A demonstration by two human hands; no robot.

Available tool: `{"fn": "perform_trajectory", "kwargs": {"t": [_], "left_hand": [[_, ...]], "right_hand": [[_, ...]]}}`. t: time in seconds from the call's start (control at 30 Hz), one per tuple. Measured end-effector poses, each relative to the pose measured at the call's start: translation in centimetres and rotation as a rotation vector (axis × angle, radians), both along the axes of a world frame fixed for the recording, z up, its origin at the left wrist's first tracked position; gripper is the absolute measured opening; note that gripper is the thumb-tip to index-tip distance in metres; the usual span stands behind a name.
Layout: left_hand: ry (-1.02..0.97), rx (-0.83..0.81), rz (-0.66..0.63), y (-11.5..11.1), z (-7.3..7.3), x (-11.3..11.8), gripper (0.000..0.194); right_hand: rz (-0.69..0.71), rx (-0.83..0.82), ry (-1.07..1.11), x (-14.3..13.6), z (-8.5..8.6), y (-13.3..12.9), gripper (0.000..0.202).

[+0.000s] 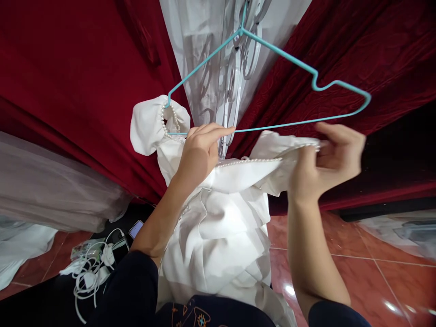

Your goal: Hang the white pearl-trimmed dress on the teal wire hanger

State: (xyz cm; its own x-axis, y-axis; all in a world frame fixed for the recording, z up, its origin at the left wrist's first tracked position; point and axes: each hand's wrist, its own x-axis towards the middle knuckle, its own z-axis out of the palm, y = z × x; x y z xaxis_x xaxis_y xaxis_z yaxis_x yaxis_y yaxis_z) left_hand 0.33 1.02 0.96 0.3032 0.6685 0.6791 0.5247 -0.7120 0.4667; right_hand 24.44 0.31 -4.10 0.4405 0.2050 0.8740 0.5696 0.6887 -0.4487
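A white dress point(221, 236) with pearl-beaded edges hangs in front of me by its left sleeve from a light blue wire hanger point(282, 53). That puffed sleeve point(146, 125) sits over the hanger's left shoulder. My left hand point(203, 147) is closed around the hanger's bottom bar near the neckline. At the right, my right hand point(327, 159) pinches the beaded edge of the other sleeve point(282, 145), below the hanger's bottom bar; its fingers are slightly blurred. The hanger's right shoulder has no fabric on it.
Red curtains point(85, 81) hang on both sides, with a white ornate metal frame point(235, 81) between them. At lower left, white cables point(85, 281) and a phone point(136, 229) lie on a black surface. Red floor tiles point(340, 240) show at lower right.
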Motion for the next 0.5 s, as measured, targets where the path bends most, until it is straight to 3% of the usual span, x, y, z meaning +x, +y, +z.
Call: {"fn": "perform_trajectory", "kwargs": {"t": [0.13, 0.23, 0.3, 0.4, 0.5], "left_hand": [[0.033, 0.001, -0.004, -0.3, 0.3, -0.6, 0.046], [0.059, -0.019, 0.017, -1.1, 1.0, -0.6, 0.044], [0.073, -0.024, 0.049, -1.6, 1.4, -0.6, 0.045], [0.085, -0.028, 0.069, -1.8, 1.7, -0.7, 0.048], [0.084, -0.046, 0.067, -1.6, 1.7, -0.9, 0.049]], "right_hand": [[-0.116, 0.139, 0.101, 7.6, 0.5, 3.7, 0.027], [-0.225, 0.051, 0.007, 10.9, 3.2, 5.1, 0.018], [-0.241, -0.042, -0.035, 10.3, 6.0, 5.0, 0.017], [-0.123, -0.135, -0.067, 6.4, 10.2, 4.3, 0.024], [-0.083, -0.296, -0.070, 2.6, 13.0, 4.3, 0.036]]}}
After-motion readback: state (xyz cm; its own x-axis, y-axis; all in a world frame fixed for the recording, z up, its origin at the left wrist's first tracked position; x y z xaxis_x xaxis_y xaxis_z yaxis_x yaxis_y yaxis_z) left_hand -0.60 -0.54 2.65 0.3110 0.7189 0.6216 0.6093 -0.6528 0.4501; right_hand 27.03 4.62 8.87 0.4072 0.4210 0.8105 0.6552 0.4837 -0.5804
